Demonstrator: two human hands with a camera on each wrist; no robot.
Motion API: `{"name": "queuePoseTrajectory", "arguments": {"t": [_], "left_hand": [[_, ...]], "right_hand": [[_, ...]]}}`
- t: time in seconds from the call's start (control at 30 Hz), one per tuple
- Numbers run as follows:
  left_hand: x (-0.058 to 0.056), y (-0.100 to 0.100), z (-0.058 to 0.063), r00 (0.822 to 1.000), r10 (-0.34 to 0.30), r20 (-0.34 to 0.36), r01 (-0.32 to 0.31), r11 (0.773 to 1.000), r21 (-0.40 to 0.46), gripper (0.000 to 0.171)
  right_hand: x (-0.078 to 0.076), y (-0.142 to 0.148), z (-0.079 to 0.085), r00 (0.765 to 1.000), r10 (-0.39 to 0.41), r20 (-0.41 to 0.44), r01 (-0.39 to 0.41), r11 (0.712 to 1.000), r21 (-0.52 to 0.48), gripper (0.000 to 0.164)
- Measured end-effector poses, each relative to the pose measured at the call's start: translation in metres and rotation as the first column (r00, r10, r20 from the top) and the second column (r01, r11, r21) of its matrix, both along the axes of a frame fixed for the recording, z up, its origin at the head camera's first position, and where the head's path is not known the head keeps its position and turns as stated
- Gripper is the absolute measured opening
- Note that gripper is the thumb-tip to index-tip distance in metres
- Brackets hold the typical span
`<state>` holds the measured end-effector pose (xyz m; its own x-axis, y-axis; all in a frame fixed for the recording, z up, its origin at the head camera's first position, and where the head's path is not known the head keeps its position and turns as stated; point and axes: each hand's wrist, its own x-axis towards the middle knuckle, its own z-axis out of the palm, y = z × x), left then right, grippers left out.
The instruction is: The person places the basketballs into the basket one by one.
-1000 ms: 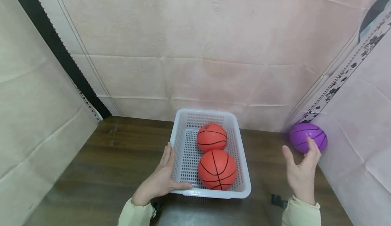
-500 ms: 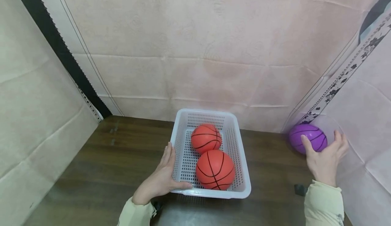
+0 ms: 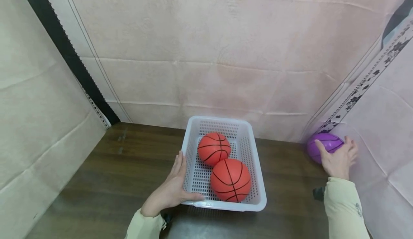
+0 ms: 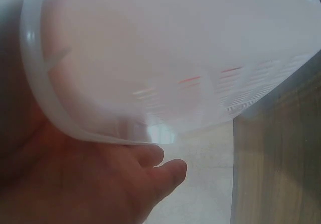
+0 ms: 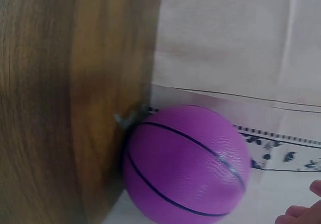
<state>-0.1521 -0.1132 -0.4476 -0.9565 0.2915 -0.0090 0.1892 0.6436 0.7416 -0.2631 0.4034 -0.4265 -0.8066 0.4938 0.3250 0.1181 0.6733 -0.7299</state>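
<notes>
A white perforated plastic basket (image 3: 262, 181) stands on the wooden table, and two orange toy basketballs (image 3: 214, 148) (image 3: 230, 180) lie inside it. At its near left corner rests my left hand (image 3: 172, 187), straight fingers along the outer left side and thumb over the near rim. The left wrist view shows the basket's outer wall (image 4: 165, 43) close up, with fingertips below the rim. In the far right corner sits a purple toy basketball (image 3: 324, 146). My right hand (image 3: 338, 158) is spread about it, thumb to the left, fingers to the right. In the right wrist view, fingertips (image 5: 298, 215) stand apart from the ball.
Pale cloth hangs behind the table (image 3: 129, 174) and along both sides. The right cloth (image 3: 384, 145) comes close beside the purple ball and my right fingers. Brown tabletop lies between the basket and that ball.
My right hand has moved right, then in toward the purple ball. Both orange balls rolled left in the basket; the nearer one has since rolled back right. My left hand has kept its place.
</notes>
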Motion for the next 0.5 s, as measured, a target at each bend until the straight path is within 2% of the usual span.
{"name": "queuePoseTrajectory", "arguments": {"t": [0.27,0.5], "left_hand": [[-0.001,0.000,0.000,1.000,0.006,-0.002,-0.006,1.000,0.001,0.139],[-0.001,0.001,0.001,1.000,0.004,0.005,-0.004,1.000,-0.003,0.139]], "right_hand": [[-0.017,0.010,-0.009,0.995,0.016,0.101,-0.019,0.999,0.027,0.104],[-0.019,0.017,-0.013,0.987,0.079,0.140,-0.090,0.993,0.077,0.101]]}}
